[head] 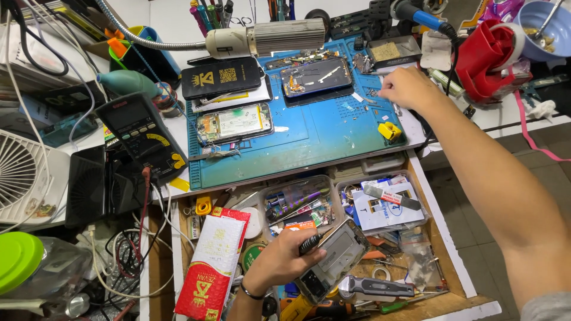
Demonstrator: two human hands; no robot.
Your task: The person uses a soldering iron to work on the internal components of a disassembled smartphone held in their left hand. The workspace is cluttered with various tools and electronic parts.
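My left hand is over the open drawer, gripping a phone frame with its inside facing up, together with a small black-handled screwdriver. My right hand reaches to the right edge of the blue work mat, fingers pinched over small loose parts there; whether it holds one I cannot tell. On the mat lie an opened phone with its boards exposed, a second opened phone and a black phone back cover. A small yellow tool sits near the mat's right corner.
The drawer holds clear plastic trays of parts, a red packet, tweezers and a grey tool. A multimeter and white fan stand at left. A gooseneck lamp hangs over the mat. A red holder sits at right.
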